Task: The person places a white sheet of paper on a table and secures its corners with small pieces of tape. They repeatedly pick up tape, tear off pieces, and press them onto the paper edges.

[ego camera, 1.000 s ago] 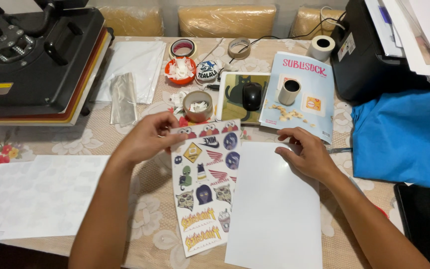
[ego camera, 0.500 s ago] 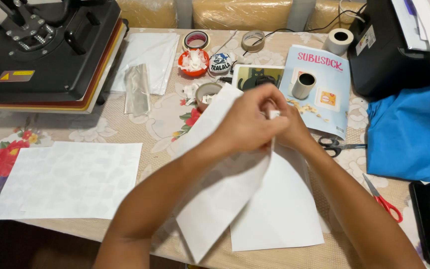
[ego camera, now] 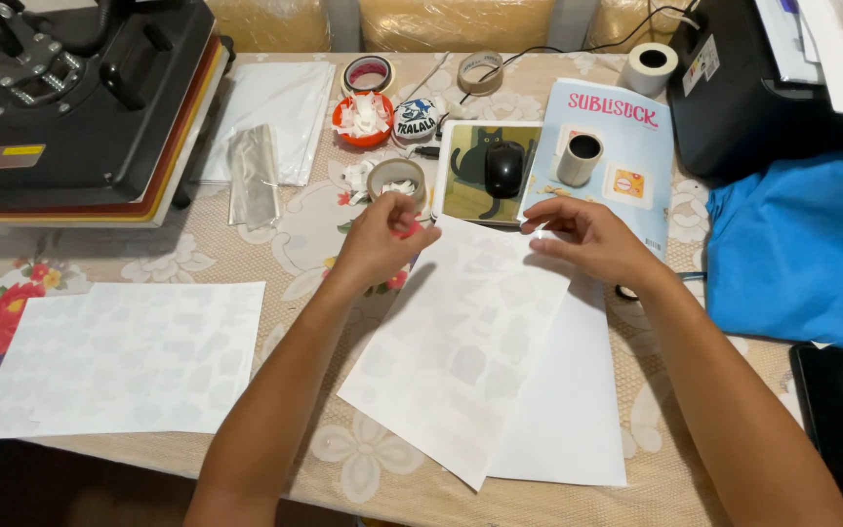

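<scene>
Centrally, printed sheet (ego camera: 456, 337) lying face down and askew on the tabletop (ego camera: 246, 256), pale backs of the designs faintly visible through the paper; a second earlier, same sheet face up with coloured designs showing, half a second earlier lifted between both hands — hence turned over and set down, printed side now hidden. Lower right part overlapping plain white sheet (ego camera: 573, 410), itself flat beneath. Left hand (ego camera: 380, 237) at the upper left corner, fingers curled closed and pinching that corner or something small beside it; which of the two, not clear. Right hand (ego camera: 587, 237) at the upper right edge, fingers bent and pinched on the paper's edge. Just beyond the left hand, roll of tape (ego camera: 396, 180) holding crumpled scraps; beyond the right, mouse (ego camera: 503, 169) on a cat-patterned pad and pale blue packet (ego camera: 609, 156) bearing a small cup. Farther left on the tabletop, another face-down sheet (ego camera: 124, 356), flat and untouched. Rear left, black heat press (ego camera: 70, 102); far right, blue fabric (ego camera: 800, 249) near a black printer (ego camera: 753, 93)
</scene>
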